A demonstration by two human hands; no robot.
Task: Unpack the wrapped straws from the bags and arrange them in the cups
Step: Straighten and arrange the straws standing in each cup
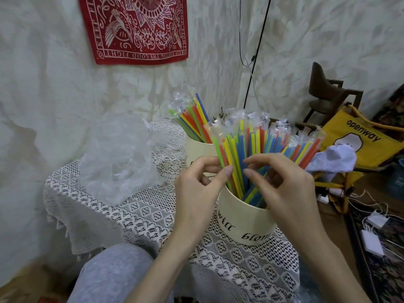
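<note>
near cup: full of wrapped straws | left hand: grip pinching straws | right hand: curled fingers among straws | far cup: more straws | worktop: empty bag left

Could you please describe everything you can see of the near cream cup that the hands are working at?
The near cream cup is a round, matte, paper-looking container with black lettering that reads upside down from this view. It stands upright on the lace tablecloth, in front of a second cream cup. A fanned bunch of wrapped straws in green, yellow, blue and orange-red fills it. The left hand pinches straws at its left rim; the right hand reaches among them over its right rim.
</note>
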